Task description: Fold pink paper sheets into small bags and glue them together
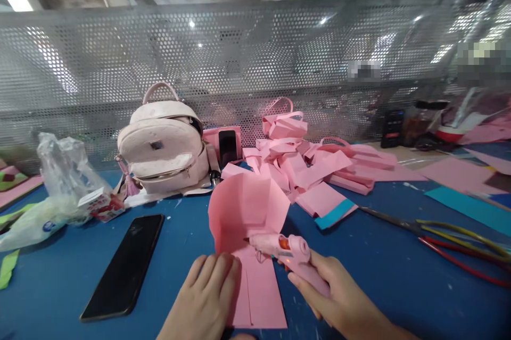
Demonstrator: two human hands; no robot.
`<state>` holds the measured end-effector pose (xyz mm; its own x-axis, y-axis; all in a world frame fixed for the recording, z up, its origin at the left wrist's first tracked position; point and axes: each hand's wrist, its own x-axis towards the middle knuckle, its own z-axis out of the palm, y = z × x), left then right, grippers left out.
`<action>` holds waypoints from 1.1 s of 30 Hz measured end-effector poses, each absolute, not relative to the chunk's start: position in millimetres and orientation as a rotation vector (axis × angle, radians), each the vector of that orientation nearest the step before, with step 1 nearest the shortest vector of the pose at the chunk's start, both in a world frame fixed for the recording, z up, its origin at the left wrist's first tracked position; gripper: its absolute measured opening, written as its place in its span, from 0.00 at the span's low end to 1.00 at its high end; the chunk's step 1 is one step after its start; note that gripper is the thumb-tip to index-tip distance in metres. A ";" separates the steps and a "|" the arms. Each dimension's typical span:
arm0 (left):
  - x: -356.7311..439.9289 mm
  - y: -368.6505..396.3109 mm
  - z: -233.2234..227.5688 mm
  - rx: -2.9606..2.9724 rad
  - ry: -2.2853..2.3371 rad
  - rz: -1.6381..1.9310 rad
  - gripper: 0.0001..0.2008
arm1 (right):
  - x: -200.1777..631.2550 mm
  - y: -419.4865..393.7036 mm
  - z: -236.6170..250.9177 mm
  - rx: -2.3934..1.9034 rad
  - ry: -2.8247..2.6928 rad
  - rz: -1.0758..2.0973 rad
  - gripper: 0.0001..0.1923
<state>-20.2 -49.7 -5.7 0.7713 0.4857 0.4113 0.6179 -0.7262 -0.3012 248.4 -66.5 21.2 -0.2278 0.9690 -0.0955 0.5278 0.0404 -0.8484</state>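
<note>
The right hand (339, 292) grips a glue gun (299, 255), nozzle (246, 240) over a folded pink card (255, 207) on a blue table (179, 247). The left hand (205, 292) lies palm down, fingers (211, 266) together, on the card's left edge

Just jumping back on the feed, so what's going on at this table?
A person's right grip holds a pink glue gun, its nozzle over a folded pink paper piece; whether the tip touches is hard to tell. The left grip rests on the paper's near left side. The paper's far part stands up and curves; its near part lies flat on the blue table. Behind it is a heap of pink paper pieces. Scissors lie to the right.
</note>
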 end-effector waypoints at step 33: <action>-19.0 -45.4 -23.6 -2.408 -0.848 -0.211 0.25 | 242.5 -67.0 21.7 -1.553 -1.664 1.052 0.24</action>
